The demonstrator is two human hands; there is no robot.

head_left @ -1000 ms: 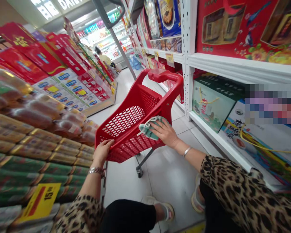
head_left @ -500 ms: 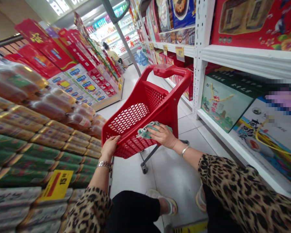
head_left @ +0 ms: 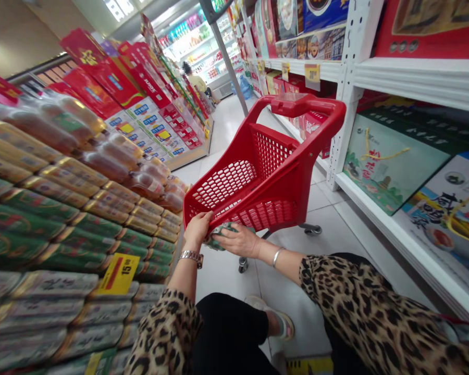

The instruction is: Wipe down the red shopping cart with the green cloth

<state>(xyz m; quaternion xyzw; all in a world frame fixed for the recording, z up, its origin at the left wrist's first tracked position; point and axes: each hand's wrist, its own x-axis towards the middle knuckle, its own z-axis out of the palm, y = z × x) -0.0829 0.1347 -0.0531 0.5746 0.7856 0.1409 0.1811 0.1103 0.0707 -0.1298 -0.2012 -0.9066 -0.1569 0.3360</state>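
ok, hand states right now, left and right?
Left hand: closed on the red cart rim.
Right hand: on a green cloth at that rim; grip cannot be told.

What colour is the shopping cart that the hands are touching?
The shopping cart is bright red all over, basket and handle alike. The head view shows it best.

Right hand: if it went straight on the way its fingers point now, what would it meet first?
Probably the green cloth that the right hand touches, then the left hand on the near rim of the red basket; depth is unclear.
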